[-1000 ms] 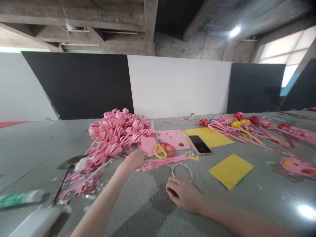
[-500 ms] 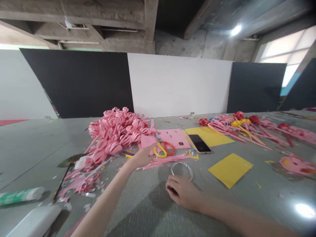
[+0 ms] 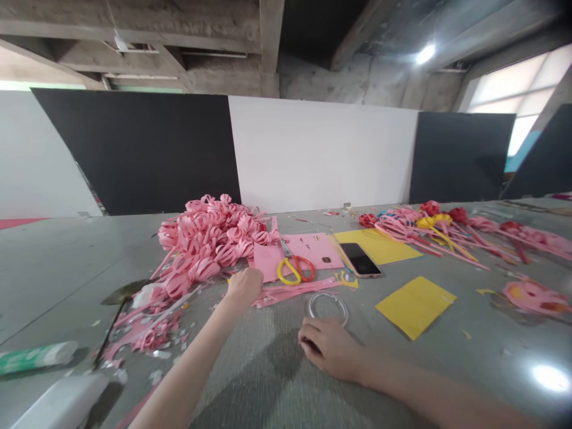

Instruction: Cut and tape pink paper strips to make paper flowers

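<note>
My left hand [image 3: 245, 287] is closed at the near edge of the pink paper sheets [image 3: 267, 262], over the spot where a small yellow-and-black tool lay. What its fingers hold is hidden. Scissors [image 3: 295, 270] with one yellow and one red handle lie on the pink paper to its right. Just in front of it are cut pink paper strips [image 3: 297, 291]. My right hand [image 3: 329, 348] rests on the grey table with curled fingers around a hollow, nothing visible in them. Right behind its knuckles lies a pale, see-through ring [image 3: 328, 296], perhaps a tape roll.
A big heap of curled pink paper flowers [image 3: 210, 232] stands at the back left. A phone [image 3: 360, 260] lies by a yellow sheet [image 3: 378, 245]; a smaller yellow sheet [image 3: 416, 307] is nearer. Paper flowers [image 3: 433, 220] lie right, a green-white tube [image 3: 38, 356] left.
My left hand has drawn back to the left from beside the scissors, and its outstretched fingers have closed over the yellow-and-black tool's spot. My right hand has stayed in place.
</note>
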A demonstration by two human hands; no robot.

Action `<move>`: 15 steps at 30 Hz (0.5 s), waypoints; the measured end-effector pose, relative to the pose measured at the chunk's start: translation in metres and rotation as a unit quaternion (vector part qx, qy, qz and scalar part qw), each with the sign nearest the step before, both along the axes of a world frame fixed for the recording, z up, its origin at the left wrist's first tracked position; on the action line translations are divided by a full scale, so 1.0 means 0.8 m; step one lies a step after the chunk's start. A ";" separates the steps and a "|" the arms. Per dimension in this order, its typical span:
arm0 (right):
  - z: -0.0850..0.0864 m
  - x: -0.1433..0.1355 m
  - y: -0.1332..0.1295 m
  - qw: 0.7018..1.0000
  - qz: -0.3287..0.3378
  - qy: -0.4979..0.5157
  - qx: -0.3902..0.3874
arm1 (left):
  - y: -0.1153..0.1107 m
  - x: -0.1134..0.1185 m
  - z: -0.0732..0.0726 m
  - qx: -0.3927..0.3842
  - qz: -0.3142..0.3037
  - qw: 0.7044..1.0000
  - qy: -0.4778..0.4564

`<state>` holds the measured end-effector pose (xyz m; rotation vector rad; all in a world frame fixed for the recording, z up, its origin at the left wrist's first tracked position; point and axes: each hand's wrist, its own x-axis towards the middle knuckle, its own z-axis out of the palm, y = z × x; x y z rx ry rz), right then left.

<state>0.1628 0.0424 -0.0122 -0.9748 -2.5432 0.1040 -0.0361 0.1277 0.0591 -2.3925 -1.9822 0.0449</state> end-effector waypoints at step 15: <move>0.003 0.000 -0.003 1.000 -0.002 0.000 -0.013 | -0.001 0.023 -0.016 0.032 -0.126 0.991 0.008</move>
